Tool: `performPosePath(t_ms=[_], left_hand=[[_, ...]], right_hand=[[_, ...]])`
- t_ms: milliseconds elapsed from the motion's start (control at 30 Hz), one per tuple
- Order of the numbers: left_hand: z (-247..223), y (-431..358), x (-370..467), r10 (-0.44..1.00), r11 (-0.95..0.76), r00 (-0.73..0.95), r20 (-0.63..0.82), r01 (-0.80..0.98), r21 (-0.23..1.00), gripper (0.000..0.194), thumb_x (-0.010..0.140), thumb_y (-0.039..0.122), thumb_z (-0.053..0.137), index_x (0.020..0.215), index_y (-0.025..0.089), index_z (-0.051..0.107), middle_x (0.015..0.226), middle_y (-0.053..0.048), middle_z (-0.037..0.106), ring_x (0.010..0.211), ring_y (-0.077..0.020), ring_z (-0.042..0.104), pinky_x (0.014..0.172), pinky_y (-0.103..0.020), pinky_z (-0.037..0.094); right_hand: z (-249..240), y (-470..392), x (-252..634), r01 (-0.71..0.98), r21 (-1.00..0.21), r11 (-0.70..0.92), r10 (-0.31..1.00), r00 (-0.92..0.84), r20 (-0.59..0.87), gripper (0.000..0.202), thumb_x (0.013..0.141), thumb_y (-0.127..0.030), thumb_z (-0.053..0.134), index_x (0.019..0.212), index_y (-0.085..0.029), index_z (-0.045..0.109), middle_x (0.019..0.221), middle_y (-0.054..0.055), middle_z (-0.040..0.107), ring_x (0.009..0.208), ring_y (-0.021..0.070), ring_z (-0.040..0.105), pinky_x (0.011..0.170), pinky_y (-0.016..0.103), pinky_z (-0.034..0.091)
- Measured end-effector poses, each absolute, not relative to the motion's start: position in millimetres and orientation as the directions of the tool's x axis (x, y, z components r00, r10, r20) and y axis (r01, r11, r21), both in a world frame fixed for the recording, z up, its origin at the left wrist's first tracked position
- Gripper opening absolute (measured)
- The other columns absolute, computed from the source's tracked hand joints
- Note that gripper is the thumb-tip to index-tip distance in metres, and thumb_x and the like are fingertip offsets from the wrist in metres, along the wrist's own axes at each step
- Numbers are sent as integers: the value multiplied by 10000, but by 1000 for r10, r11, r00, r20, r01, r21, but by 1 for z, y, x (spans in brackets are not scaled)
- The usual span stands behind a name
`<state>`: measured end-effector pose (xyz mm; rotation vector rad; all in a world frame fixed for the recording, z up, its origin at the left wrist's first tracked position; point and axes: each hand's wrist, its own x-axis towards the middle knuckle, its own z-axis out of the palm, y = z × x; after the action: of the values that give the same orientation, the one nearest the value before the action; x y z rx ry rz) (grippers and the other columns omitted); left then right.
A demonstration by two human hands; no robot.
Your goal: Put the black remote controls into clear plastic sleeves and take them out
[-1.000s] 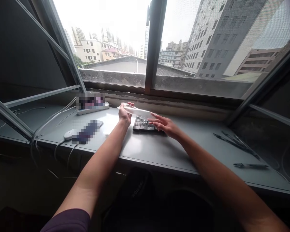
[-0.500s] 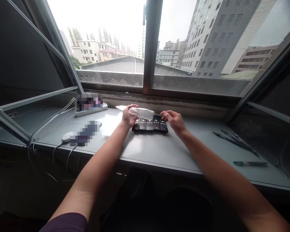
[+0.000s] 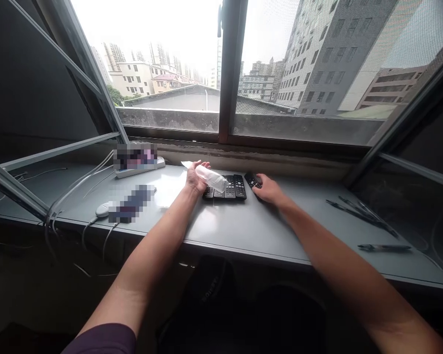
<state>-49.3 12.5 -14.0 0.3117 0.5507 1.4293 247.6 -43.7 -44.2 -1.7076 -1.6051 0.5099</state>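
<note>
Several black remote controls [image 3: 239, 188] lie side by side in a row on the grey desktop. My left hand [image 3: 197, 179] is closed around a translucent white plastic bag [image 3: 211, 178], which stretches across the left part of the row and hides some of the buttons. Just right of the row, my right hand [image 3: 268, 189] grips a single black remote control [image 3: 251, 181]. That one is tilted and stands apart from the others.
At the left lie a power strip [image 3: 142, 169] with a blurred patch over it, a white round charger [image 3: 102, 210] and cables. Pens [image 3: 384, 248] and a bundle of dark cable-like items [image 3: 360, 214] rest at the right. Metal frames flank both sides, with a window behind.
My right hand has taken hold of the rightmost remote control and separated it from the row to the right. The bag in my left hand has tipped downward at its right end.
</note>
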Motion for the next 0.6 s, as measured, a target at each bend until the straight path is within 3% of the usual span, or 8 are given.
performPosePath(t_ms=[133, 233, 267, 333, 433, 600], left_hand=[[-16, 15, -49, 986, 137, 62, -156, -838, 529, 210, 953, 212, 699, 1156, 163, 682, 976, -90, 764, 787, -169, 746, 762, -271, 617], [-16, 14, -49, 984, 146, 69, -166, -843, 518, 211, 950, 223, 714, 1148, 160, 678, 968, -90, 753, 782, -169, 745, 765, -269, 623], [-16, 13, -49, 983, 148, 71, -167, -846, 512, 209, 953, 224, 713, 1149, 162, 675, 954, -87, 748, 771, -168, 742, 756, -270, 625], [-15, 11, -49, 984, 148, 75, -163, -851, 505, 201, 960, 217, 705, 1152, 166, 669, 922, -80, 738, 737, -164, 730, 730, -269, 624], [-13, 9, -48, 983, 152, 81, -162, -856, 495, 181, 985, 225, 655, 1152, 156, 671, 891, -80, 732, 701, -161, 715, 704, -264, 612], [-12, 10, -48, 983, 148, 77, -169, -873, 466, 265, 1059, 322, 510, 1180, 158, 680, 859, -92, 737, 674, -175, 698, 668, -279, 592]], right_hand=[[-37, -43, 249, 510, -860, -12, 973, 203, 107, 317, 813, -216, 786, 1120, -192, 714, 1090, 155, 761, 1097, 338, 725, 896, 412, 612], [-28, -47, 244, 367, -930, 7, 984, 165, 73, 217, 934, -262, 643, 1148, -226, 646, 1062, 110, 750, 837, 243, 749, 624, 334, 611], [-24, -49, 242, 281, -959, 24, 987, 144, 67, 222, 951, -262, 607, 1172, -244, 615, 1096, 92, 746, 772, 206, 732, 549, 296, 580], [-16, -55, 239, -106, -994, 8, 1000, 29, 5, 183, 940, -246, 616, 1121, -240, 595, 1125, 91, 742, 691, 166, 673, 415, 229, 445], [-6, -65, 234, -390, -907, -160, 973, -217, -79, 228, 1046, -384, 534, 1108, -197, 649, 987, 107, 728, 598, 153, 553, 353, 224, 348], [-2, -77, 219, -469, -842, -266, 932, -349, -100, 336, 1072, -350, 454, 1172, -155, 709, 850, 74, 667, 566, 151, 480, 369, 233, 365]])
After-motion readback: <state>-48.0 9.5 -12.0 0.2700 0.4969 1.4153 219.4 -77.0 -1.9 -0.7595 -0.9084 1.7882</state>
